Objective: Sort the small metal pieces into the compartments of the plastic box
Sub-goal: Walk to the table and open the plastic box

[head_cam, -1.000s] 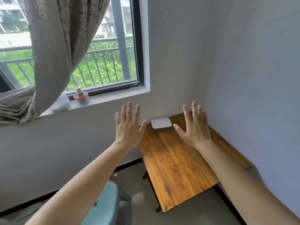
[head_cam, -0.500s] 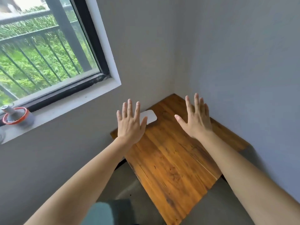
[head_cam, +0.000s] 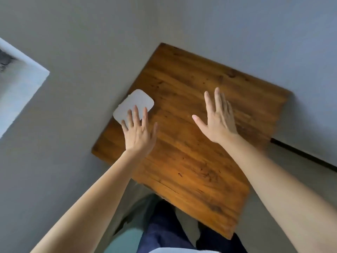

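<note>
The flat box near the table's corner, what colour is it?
Plain white box, seen in the head view.

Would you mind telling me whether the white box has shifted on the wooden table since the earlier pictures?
No. The white box sits at the same wall-side corner of the wooden table as before; only the camera has tilted down.

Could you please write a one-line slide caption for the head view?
Two open bare hands, left hand and right hand, held over a brown wooden table bearing a white rounded-corner box.
</note>
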{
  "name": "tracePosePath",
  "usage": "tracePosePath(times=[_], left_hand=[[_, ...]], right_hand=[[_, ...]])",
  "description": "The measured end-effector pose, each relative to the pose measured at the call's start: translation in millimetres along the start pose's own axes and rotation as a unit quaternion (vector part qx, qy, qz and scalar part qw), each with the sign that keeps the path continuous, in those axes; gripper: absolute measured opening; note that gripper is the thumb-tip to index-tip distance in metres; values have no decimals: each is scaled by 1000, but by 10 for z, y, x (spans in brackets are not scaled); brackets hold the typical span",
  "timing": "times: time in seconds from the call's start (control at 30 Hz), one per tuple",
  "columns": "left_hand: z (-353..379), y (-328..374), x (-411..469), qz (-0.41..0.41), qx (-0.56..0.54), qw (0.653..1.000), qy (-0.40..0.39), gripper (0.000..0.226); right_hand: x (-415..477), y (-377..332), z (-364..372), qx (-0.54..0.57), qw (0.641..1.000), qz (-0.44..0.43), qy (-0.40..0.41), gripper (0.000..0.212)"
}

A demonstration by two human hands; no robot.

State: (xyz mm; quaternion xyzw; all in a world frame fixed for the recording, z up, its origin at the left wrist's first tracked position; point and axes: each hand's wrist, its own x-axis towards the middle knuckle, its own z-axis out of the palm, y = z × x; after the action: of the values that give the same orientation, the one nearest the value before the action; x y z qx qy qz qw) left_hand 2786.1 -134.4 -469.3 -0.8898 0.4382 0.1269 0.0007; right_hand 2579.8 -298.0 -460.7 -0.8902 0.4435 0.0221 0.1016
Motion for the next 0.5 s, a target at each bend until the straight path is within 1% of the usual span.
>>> tracePosePath(times=[0.1, 0.27, 0.37, 0.5], left_hand=[[404, -132, 377, 41, 19, 999, -15, 69], [935, -350, 874, 69, 37, 996, 52, 69], [1171, -453, 1061, 80, 54, 993, 73, 70], [1363, -480, 1112, 78, 81, 989, 93, 71]], right_hand=[[69, -23, 516, 4, 999, 29, -22, 86], [-23, -165, 1315, 25, 997, 65, -43, 86], [-117, -239, 1636, 37, 996, 76, -35, 84], [-190, -286, 1938, 3, 997, 80, -9, 80]])
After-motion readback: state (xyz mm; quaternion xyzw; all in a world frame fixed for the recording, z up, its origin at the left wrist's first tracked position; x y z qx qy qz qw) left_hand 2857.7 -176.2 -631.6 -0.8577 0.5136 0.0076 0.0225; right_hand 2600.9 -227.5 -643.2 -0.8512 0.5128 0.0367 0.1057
